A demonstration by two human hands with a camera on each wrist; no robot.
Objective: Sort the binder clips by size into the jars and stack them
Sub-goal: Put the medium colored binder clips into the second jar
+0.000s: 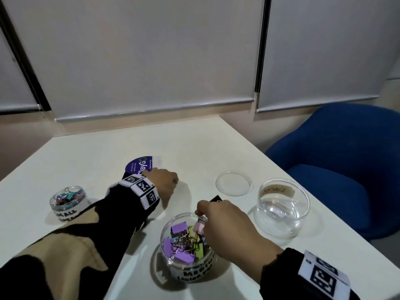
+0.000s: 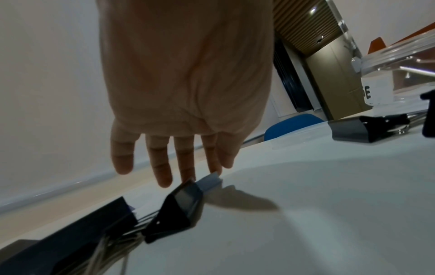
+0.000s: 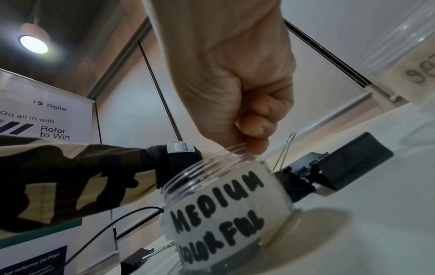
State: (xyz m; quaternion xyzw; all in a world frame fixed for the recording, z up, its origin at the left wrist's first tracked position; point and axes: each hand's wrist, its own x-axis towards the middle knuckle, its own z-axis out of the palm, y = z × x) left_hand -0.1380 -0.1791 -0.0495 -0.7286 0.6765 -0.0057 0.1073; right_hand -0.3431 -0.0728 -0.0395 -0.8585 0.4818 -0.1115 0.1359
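My right hand [image 1: 200, 214] hovers over the open "MEDIUM COLORFUL" jar [image 1: 188, 271] and pinches the wire handle of a pink binder clip [image 1: 199, 226] just inside the rim. Purple, green and other medium clips fill that jar. In the right wrist view the fingers [image 3: 255, 145] curl at the jar's [image 3: 219, 201] rim. My left hand [image 1: 171, 185] is further back on the table, fingers straight and pointing down [image 2: 188, 176], one fingertip touching a large black clip [image 2: 181, 208]. More black clips [image 2: 353, 128] lie loose; one [image 1: 216, 198] shows behind my right hand.
A small jar [image 1: 67, 198] of tiny coloured clips stands at the left. An empty large jar [image 1: 281, 213] stands at the right, with a clear lid [image 1: 233, 184] lying flat behind it. A purple-labelled lid [image 1: 138, 165] lies beyond my left hand. A blue chair [image 1: 335, 165] is beside the table's right edge.
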